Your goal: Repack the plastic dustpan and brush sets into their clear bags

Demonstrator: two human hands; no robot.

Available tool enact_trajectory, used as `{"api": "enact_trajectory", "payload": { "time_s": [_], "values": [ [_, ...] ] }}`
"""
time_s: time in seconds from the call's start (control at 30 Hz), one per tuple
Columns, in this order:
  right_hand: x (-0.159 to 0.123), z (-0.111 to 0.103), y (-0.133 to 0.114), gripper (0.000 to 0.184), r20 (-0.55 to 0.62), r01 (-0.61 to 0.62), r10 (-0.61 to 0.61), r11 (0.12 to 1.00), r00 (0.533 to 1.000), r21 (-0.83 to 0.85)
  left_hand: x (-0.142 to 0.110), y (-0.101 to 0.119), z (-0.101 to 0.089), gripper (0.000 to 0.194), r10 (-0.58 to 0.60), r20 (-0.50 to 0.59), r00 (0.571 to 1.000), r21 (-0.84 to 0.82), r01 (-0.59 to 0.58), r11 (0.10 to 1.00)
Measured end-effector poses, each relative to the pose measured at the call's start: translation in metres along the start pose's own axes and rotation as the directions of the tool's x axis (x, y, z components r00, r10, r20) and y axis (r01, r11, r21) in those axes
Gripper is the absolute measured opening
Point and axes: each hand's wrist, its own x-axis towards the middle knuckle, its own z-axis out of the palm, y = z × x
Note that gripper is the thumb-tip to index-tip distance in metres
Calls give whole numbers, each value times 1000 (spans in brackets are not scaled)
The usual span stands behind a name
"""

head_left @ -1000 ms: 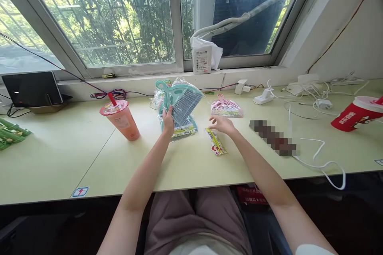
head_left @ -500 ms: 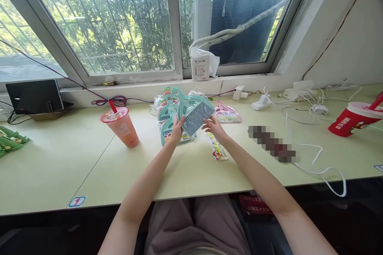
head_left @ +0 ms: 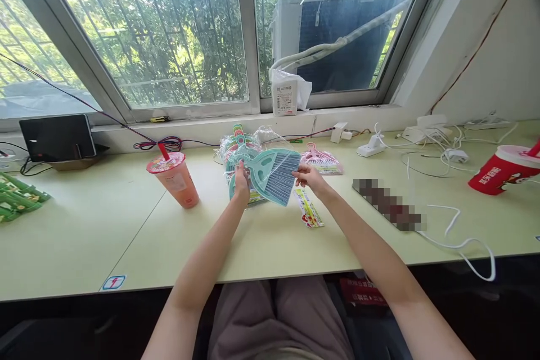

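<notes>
A mint-green mini broom and dustpan set (head_left: 274, 174) with grey bristles is held above the table, its bristle end turned right. My left hand (head_left: 241, 184) is closed round its handle end. At the right edge of the bristles, my right hand (head_left: 311, 178) pinches the set or the clear film on it; which of these I cannot tell. Behind my left hand lies a pile of similar wrapped sets (head_left: 231, 149), partly hidden. A yellow printed label card (head_left: 309, 209) lies below my right hand. A pink wrapped set (head_left: 323, 160) lies behind it.
An orange drink cup (head_left: 179, 183) leans at left, near a tablet (head_left: 57, 139). A red cup (head_left: 498, 171), white chargers (head_left: 371, 145) and cables lie to the right. A blurred-out flat object (head_left: 388, 205) lies on the table (head_left: 270, 253). A white box (head_left: 284, 97) stands on the sill.
The green set has swung round so its bristles face right and its handle points left. My left hand has moved slightly left, and my right fingers have come onto the bristle edge.
</notes>
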Motion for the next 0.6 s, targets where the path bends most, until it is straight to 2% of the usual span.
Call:
{"api": "enact_trajectory", "payload": {
  "time_s": [0.1, 0.17, 0.23, 0.3, 0.47, 0.6],
  "values": [
    [1, -9, -3, 46, 8, 9, -9, 1000, 1000, 7, 3, 10, -5, 40, -57, -111, 992, -354, 15, 935],
    [3, -16, -4, 46, -3, 12, -11, 1000, 1000, 19, 8, 15, -12, 37, -108, -200, 974, -477, -1, 879],
    [5, -22, -2, 47, -36, 3, -1, 999, 999, 41, 13, 17, -21, 40, -172, -292, 941, -530, -9, 848],
    [8, -26, 1, 48, -81, -2, 9, 997, 997, 78, 18, 17, -28, 42, -216, -311, 925, -531, 20, 847],
    [14, -32, 9, 46, -170, 40, -5, 978, 985, 204, 21, 20, -30, 45, -234, -251, 939, -359, 134, 924],
    [15, -33, 8, 47, -237, 65, 5, 955, 971, 288, 18, 30, -28, 47, -192, -244, 951, -318, 108, 942]
  ]
}}
